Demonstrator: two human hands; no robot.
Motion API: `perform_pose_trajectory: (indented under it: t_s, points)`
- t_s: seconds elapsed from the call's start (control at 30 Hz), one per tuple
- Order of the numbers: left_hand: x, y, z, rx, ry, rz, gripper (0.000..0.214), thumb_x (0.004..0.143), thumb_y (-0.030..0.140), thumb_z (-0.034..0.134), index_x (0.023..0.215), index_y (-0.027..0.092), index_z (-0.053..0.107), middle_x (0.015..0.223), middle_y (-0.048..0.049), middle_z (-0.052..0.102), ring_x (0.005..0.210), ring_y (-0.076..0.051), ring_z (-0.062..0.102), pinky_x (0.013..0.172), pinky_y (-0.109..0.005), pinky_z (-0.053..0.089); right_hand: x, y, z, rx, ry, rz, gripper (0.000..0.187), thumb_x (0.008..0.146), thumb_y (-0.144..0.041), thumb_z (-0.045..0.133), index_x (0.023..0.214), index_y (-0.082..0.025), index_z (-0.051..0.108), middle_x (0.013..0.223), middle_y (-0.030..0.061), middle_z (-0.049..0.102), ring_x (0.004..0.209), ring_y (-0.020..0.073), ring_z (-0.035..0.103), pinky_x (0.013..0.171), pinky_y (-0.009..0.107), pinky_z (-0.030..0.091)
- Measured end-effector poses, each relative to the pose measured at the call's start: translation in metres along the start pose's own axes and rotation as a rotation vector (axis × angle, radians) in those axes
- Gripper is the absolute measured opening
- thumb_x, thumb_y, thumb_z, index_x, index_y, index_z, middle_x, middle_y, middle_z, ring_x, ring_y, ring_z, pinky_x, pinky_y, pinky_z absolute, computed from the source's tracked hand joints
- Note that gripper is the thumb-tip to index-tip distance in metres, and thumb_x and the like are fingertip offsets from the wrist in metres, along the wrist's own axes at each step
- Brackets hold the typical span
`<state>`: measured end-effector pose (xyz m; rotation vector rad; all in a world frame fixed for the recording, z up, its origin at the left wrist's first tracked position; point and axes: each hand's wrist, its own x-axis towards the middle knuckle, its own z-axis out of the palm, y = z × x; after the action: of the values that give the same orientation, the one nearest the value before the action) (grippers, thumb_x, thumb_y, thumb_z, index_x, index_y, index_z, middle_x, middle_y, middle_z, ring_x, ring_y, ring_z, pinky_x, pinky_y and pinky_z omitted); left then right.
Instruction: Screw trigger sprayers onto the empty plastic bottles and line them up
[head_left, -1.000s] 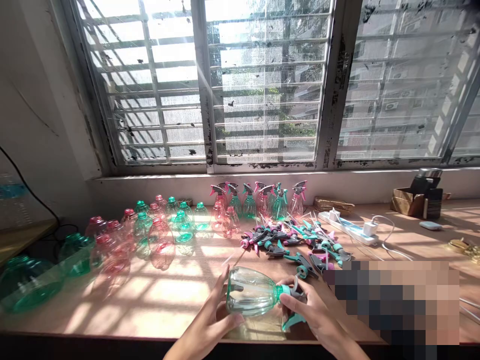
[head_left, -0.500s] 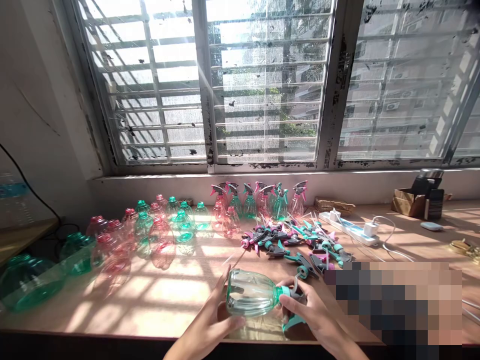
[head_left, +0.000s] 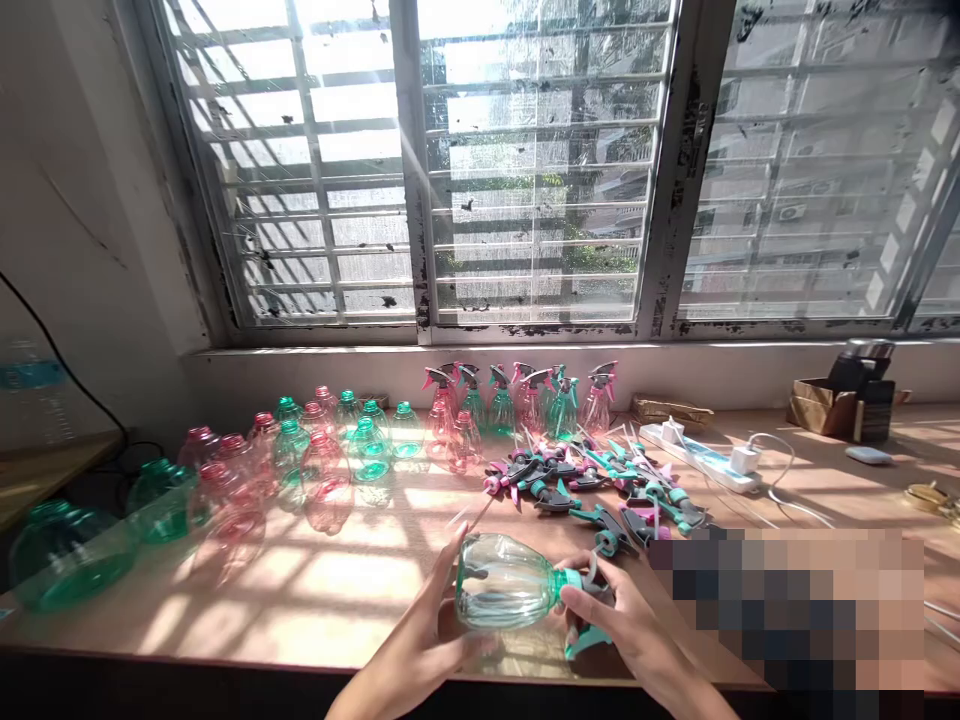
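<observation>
A clear green spray bottle (head_left: 506,582) lies sideways in the air just above the table's front part, its base to the left. My left hand (head_left: 431,625) is curved round the base end, thumb below and fingers partly hidden behind it. At the neck, my right hand (head_left: 611,605) grips the teal collar of the grey-and-teal trigger sprayer (head_left: 589,640), whose lever points down. Right behind my hands lies a heap of loose trigger sprayers (head_left: 555,495) in grey, pink and teal.
Several open pink and green bottles (head_left: 326,480) stand at the left. Bottles with sprayers fitted (head_left: 499,400) line the window wall. A white power strip (head_left: 701,460) with plugged cables lies right of the heap. A cardboard box (head_left: 825,405) stands farther right. A pixelated patch hides the right front.
The view has shifted slightly. My left thumb is a little blurred at the bottle's base; the bottle and my right hand stay almost in the same place.
</observation>
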<state>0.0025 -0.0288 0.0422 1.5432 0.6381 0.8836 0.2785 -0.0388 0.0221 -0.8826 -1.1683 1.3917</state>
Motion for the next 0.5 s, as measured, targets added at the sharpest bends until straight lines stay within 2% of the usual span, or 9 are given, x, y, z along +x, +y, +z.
perform_pose_trajectory:
  t_s: [0.2, 0.27, 0.37, 0.5]
  points:
    - [-0.0004, 0.0016, -0.0014, 0.036, 0.027, -0.011, 0.095, 0.09, 0.04, 0.076, 0.162, 0.041, 0.014, 0.171, -0.0043, 0.031, 0.154, -0.033, 0.033, 0.123, -0.043, 0.034, -0.0009, -0.0014, 0.0021, -0.019, 0.001, -0.009, 0.051, 0.077, -0.05, 0.087, 0.104, -0.016, 0.059, 0.068, 0.0, 0.074, 0.057, 0.0155, 0.068, 0.058, 0.031, 0.06]
    - [-0.0006, 0.0011, -0.0015, 0.035, 0.011, -0.005, 0.096, 0.091, 0.038, 0.076, 0.162, 0.04, 0.013, 0.17, -0.0063, 0.031, 0.15, -0.033, 0.039, 0.12, -0.043, 0.039, -0.0018, -0.004, 0.0028, -0.019, -0.001, -0.001, 0.051, 0.077, -0.051, 0.086, 0.104, -0.016, 0.059, 0.066, -0.0001, 0.074, 0.058, 0.016, 0.069, 0.058, 0.031, 0.06]
    - [-0.0016, -0.003, -0.0021, 0.085, 0.004, 0.017, 0.093, 0.095, 0.039, 0.07, 0.163, 0.04, 0.007, 0.172, -0.0086, 0.024, 0.148, -0.034, 0.043, 0.117, -0.042, 0.044, -0.0027, -0.0071, 0.0037, -0.014, 0.007, -0.007, 0.051, 0.077, -0.051, 0.086, 0.104, -0.016, 0.06, 0.066, 0.0001, 0.075, 0.057, 0.0167, 0.069, 0.058, 0.031, 0.061]
    - [-0.003, -0.005, -0.0017, 0.237, 0.037, 0.046, 0.086, 0.099, 0.042, 0.062, 0.163, 0.038, 0.005, 0.175, -0.0081, 0.016, 0.153, -0.034, 0.034, 0.125, -0.045, 0.032, -0.0024, -0.0068, 0.0038, -0.026, 0.017, -0.019, 0.052, 0.077, -0.053, 0.085, 0.104, -0.016, 0.06, 0.066, 0.0009, 0.076, 0.057, 0.0177, 0.07, 0.058, 0.032, 0.061]
